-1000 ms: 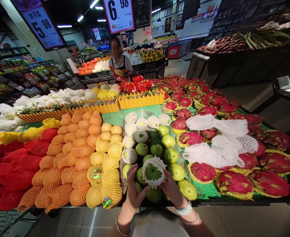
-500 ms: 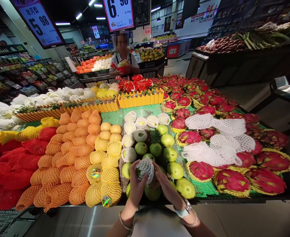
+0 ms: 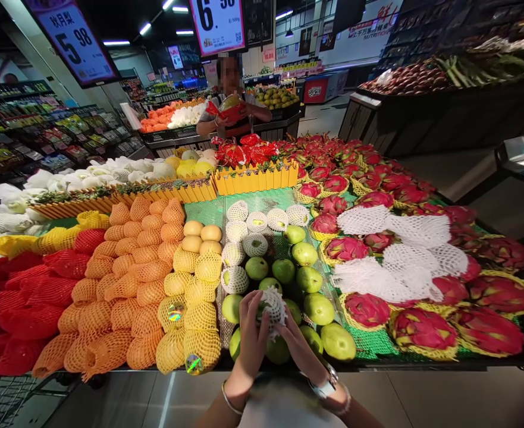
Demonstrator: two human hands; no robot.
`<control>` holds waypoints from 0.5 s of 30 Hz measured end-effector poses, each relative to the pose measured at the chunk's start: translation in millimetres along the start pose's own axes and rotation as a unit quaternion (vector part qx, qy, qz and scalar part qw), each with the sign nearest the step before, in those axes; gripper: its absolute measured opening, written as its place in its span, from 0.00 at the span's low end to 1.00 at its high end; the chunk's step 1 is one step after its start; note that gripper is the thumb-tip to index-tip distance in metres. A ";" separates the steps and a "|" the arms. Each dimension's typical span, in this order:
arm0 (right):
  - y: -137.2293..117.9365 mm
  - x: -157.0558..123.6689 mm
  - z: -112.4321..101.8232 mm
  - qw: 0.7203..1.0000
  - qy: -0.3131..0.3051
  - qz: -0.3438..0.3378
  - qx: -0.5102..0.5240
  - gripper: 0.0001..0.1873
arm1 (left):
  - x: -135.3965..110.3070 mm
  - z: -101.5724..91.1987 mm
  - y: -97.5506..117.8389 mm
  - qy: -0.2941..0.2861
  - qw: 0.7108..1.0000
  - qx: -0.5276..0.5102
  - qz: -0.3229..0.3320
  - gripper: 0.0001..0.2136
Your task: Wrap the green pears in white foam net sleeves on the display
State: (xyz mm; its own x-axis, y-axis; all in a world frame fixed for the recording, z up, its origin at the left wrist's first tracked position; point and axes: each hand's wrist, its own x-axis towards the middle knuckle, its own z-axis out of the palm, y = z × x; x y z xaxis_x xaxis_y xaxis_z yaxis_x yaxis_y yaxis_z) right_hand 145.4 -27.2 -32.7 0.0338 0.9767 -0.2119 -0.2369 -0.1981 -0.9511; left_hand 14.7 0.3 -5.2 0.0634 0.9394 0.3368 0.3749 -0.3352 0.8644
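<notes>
Between my two hands is a green fruit in a white foam net [image 3: 273, 305], held above the rows of green fruit. My left hand [image 3: 251, 330] wraps its fingers round the fruit's left side. Against the right side of the net, my right hand [image 3: 295, 340] presses with fairly straight fingers. Bare green fruit [image 3: 319, 308] lies around and beneath my hands. Behind them, several more in white foam nets [image 3: 255, 244] form rows on the green mat. The bottom of the held fruit is partly hidden by my fingers.
To the left lie fruits in yellow nets [image 3: 199, 297], orange nets [image 3: 151, 293] and red nets [image 3: 25, 297]. Dragon fruit [image 3: 422, 328] and loose white foam nets [image 3: 417, 261] are on the right. Beyond the yellow fence [image 3: 257, 178], another person holds a melon in red wrapping [image 3: 230, 110].
My left fingers have shifted up and over the netted fruit, and my right hand has come closer along its side. The person opposite has lifted the wrapped melon higher.
</notes>
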 end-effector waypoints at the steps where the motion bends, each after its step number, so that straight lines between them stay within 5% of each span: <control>1: 3.0 -0.6 -0.9 1.000 0.006 0.005 0.008 0.35 | 2.8 -2.0 1.1 -0.003 1.000 -0.002 -0.006 0.15; 5: 3.1 1.5 0.3 0.999 0.005 -0.009 0.044 0.30 | 11.4 -9.4 1.2 0.005 0.998 -0.054 -0.036 0.14; 10: -13.8 3.7 5.2 0.998 0.038 -0.009 0.059 0.37 | 12.1 -10.4 -2.8 -0.016 0.991 -0.092 -0.096 0.24; 15: -37.1 -2.1 -0.8 0.999 -0.048 -0.021 -0.002 0.38 | 7.6 -2.7 -10.0 0.092 0.952 -0.204 -0.210 0.23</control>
State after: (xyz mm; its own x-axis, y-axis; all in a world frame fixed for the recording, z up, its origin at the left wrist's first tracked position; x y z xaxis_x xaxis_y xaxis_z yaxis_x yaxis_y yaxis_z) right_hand 154.9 -21.9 2.9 -0.0498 0.9875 -0.1497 -0.2339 -0.1572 -0.9595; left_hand 9.0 10.5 -10.4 -0.1894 0.9810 -0.0431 -0.0619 0.0318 0.9976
